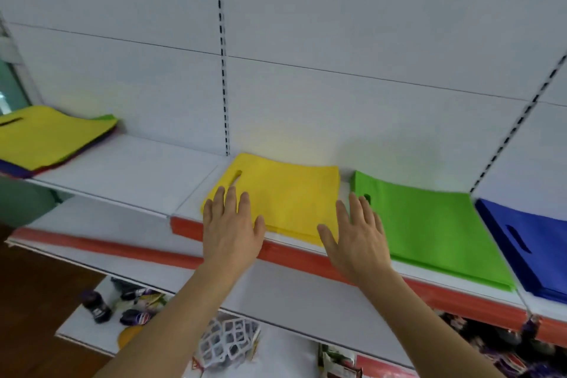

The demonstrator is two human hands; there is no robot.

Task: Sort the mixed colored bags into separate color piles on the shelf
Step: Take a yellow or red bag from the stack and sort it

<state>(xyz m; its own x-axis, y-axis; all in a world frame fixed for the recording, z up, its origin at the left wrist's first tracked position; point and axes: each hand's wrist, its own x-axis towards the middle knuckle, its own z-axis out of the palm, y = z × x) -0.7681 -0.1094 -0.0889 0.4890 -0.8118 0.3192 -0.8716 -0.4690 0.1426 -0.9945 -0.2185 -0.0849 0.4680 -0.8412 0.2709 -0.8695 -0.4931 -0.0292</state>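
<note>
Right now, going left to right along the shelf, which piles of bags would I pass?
Mixed pile → yellow pile → green pile → blue pile.

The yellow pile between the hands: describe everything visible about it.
The yellow pile is a low stack of flat, matte, fabric-like bags, squarish, with a die-cut slot handle near its left edge. It lies flat on the white shelf, against the back panel, left of the green pile. The left hand lies over its left front corner and the right hand over its right front corner, fingers spread.
</note>
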